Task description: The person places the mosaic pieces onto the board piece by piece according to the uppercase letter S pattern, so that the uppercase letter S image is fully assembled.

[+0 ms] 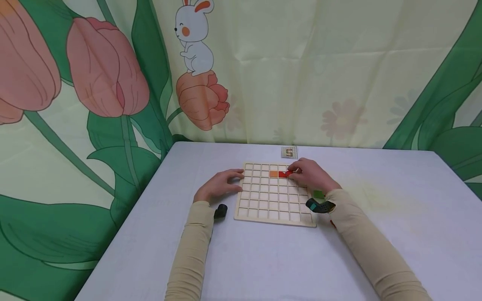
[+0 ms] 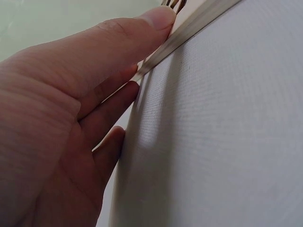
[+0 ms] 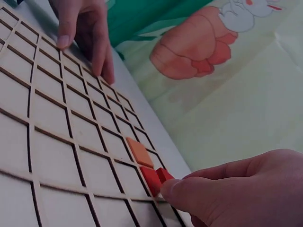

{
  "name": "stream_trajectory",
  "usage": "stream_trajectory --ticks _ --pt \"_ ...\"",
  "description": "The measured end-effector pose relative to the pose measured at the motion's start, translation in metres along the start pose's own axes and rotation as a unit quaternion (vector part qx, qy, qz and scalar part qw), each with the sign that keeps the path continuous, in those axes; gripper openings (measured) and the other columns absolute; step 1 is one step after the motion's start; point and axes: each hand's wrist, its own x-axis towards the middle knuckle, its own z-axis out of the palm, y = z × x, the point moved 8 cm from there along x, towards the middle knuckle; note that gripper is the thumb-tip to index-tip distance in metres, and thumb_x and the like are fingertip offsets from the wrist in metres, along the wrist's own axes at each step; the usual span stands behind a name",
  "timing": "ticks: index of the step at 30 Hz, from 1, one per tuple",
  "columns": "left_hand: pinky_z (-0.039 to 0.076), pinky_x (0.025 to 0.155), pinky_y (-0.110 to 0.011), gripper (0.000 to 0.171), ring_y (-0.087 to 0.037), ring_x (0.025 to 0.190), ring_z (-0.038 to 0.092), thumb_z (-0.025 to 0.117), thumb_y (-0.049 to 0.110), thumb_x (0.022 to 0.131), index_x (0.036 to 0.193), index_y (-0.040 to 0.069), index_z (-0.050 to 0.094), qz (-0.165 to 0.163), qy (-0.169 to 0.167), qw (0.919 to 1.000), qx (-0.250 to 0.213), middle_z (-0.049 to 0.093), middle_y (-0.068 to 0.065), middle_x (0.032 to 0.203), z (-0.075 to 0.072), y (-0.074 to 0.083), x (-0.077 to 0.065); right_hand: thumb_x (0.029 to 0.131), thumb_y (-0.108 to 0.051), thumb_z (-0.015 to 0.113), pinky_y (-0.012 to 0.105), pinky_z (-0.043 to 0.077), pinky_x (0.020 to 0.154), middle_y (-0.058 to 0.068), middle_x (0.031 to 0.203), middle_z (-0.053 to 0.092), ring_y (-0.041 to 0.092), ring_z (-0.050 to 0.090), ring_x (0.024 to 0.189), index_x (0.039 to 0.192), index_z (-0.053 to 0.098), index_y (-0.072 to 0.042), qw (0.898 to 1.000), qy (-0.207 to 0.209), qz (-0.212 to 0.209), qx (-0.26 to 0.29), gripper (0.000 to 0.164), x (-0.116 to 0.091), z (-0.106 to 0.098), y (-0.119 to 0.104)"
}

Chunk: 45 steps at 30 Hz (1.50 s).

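A wooden grid board (image 1: pixel 263 195) lies on the white-covered table. In its second row from the back sit an orange tile (image 1: pixel 273 174) and, right of it, a red tile (image 3: pixel 149 180). My right hand (image 1: pixel 313 174) pinches another red piece (image 3: pixel 164 174) between thumb and fingers, at the cell beside that red tile; the fingertips partly hide it. At the board's left edge, my left hand (image 1: pixel 220 185) touches the rim with thumb and fingertips, its fingers fairly straight and apart.
A small patterned card (image 1: pixel 289 152) lies behind the board. By the right wrist is a green piece (image 1: pixel 318 194), and a red piece (image 1: pixel 333 224) shows partly under the right forearm. A printed curtain (image 1: pixel 278 83) hangs behind the table.
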Motion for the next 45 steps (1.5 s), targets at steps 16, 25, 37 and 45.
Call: stream_trajectory --ticks 16,25,37,45 --pt "0.028 0.116 -0.037 0.049 -0.012 0.142 0.031 0.076 0.028 0.087 0.132 0.017 0.061 -0.014 -0.005 0.9999 -0.005 0.042 0.012 0.15 0.001 -0.001 0.003 0.089 -0.012 0.072 0.039 0.051 0.08 0.011 0.099 0.064 0.026 0.06 0.09 0.111 0.071 0.0 0.998 0.012 -0.065 -0.003 0.025 0.042 0.031 -0.053" --pt "0.027 0.116 -0.037 0.048 -0.012 0.142 0.031 0.076 0.027 0.087 0.132 0.016 0.062 -0.009 -0.005 0.9999 -0.003 0.043 0.012 0.15 0.0 0.0 0.003 0.092 -0.01 0.066 0.041 0.05 0.085 0.01 0.105 0.066 0.026 0.06 0.097 0.106 0.075 -0.005 0.998 -0.001 -0.061 0.006 0.017 0.043 0.033 -0.055" --pt "0.028 0.116 -0.038 0.048 -0.013 0.142 0.031 0.076 0.028 0.087 0.131 0.016 0.062 -0.014 -0.002 0.9999 -0.009 0.043 0.011 0.15 0.0 -0.001 0.003 0.091 -0.011 0.068 0.042 0.05 0.085 0.011 0.103 0.065 0.027 0.06 0.096 0.108 0.074 -0.004 0.996 -0.006 -0.085 -0.019 0.019 0.045 0.034 -0.057" --pt "0.028 0.116 -0.036 0.049 -0.012 0.142 0.031 0.076 0.028 0.087 0.132 0.016 0.061 -0.015 -0.004 0.9998 -0.008 0.043 0.012 0.15 0.0 -0.003 0.003 0.092 -0.012 0.067 0.041 0.05 0.085 0.01 0.104 0.066 0.026 0.06 0.097 0.108 0.074 -0.004 0.996 -0.012 -0.085 -0.021 0.019 0.046 0.036 -0.056"
